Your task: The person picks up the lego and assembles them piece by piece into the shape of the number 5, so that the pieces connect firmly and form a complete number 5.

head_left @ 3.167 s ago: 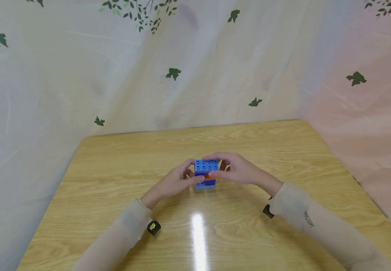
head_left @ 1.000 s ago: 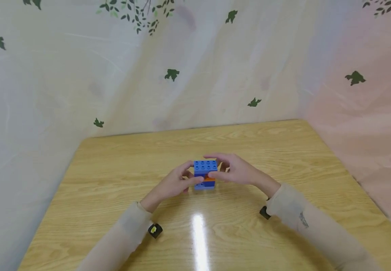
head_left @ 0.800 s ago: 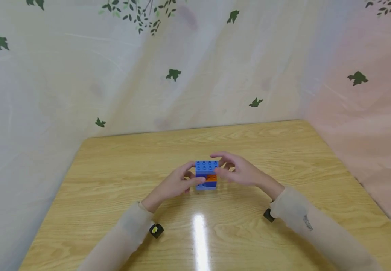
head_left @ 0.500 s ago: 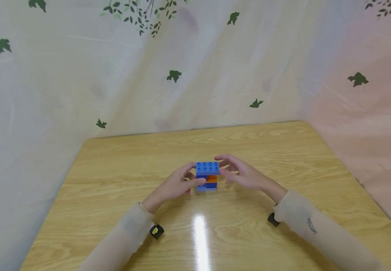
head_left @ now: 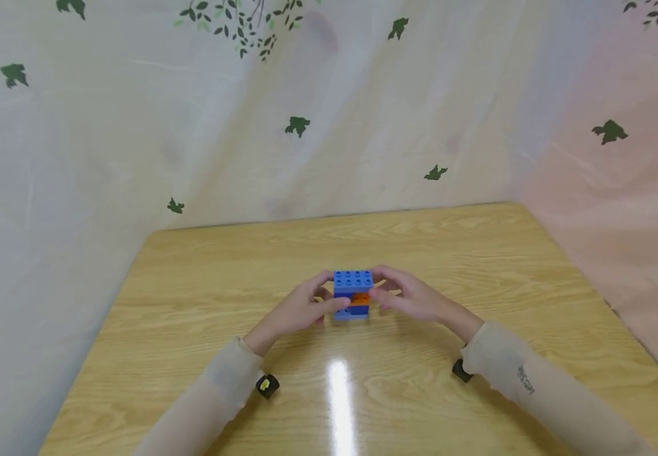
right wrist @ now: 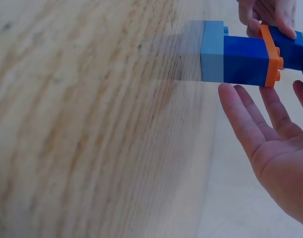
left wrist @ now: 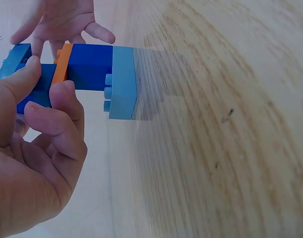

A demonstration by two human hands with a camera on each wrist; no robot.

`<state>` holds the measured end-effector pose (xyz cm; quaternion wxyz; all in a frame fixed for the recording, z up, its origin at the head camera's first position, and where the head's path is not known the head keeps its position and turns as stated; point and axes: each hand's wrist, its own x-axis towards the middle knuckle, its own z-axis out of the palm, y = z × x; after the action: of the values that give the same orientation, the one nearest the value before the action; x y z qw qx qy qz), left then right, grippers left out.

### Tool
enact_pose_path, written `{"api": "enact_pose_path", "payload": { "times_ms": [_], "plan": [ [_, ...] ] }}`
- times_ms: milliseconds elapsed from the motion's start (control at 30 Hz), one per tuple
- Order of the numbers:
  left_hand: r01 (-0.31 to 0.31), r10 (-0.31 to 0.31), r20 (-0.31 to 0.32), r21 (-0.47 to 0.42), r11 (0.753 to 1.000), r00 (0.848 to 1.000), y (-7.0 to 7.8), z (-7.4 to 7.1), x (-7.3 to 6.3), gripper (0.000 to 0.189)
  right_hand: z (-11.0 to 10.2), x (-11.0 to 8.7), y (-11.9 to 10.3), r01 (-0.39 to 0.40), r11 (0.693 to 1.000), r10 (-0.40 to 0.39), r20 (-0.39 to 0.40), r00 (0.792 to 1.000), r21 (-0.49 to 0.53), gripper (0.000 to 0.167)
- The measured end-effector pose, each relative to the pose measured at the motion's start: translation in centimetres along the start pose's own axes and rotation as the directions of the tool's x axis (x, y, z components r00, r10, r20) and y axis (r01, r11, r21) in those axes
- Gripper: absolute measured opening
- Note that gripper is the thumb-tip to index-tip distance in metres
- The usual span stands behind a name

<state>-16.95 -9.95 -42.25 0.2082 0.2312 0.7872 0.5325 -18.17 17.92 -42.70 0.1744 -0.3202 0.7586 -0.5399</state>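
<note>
A stack of toy building blocks stands on the wooden table (head_left: 249, 259) between both hands. From the bottom it has a light blue block (left wrist: 123, 84), a dark blue block (right wrist: 244, 60), a thin orange plate (head_left: 361, 299), another dark blue block and a blue studded block (head_left: 353, 278) on top. My left hand (head_left: 300, 307) pinches the upper dark blue block from the left, thumb in front. On the other side my right hand (head_left: 411, 297) has its fingers spread loosely by the stack, fingertips close to it; whether they touch cannot be told.
A pale cloth backdrop (head_left: 363, 158) with printed green birds and leaves hangs behind the table, and a pinkish one (head_left: 619, 209) on the right. Black wrist devices (head_left: 267, 385) sit under both cuffs. A bright light reflection streaks the table's near part.
My right hand has loosened its hold on the top block and drawn back to the right, uncovering the orange plate. The left hand keeps its grip; the stack stays in place.
</note>
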Motion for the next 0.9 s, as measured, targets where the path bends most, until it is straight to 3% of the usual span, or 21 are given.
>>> {"api": "enact_pose_path", "payload": {
  "times_ms": [667,900],
  "plan": [
    [-0.005,0.005,0.000,0.037,0.999,1.000,0.3,-0.1,0.0,0.044,0.0,0.1,-0.3,-0.009,1.000,0.009,-0.015,1.000,0.001,0.043],
    [0.008,-0.008,0.009,0.038,0.999,1.000,1.1,-0.6,-0.2,0.060,-0.1,0.3,-1.3,-0.047,0.999,0.046,-0.044,0.998,-0.015,0.047]
  ]
}}
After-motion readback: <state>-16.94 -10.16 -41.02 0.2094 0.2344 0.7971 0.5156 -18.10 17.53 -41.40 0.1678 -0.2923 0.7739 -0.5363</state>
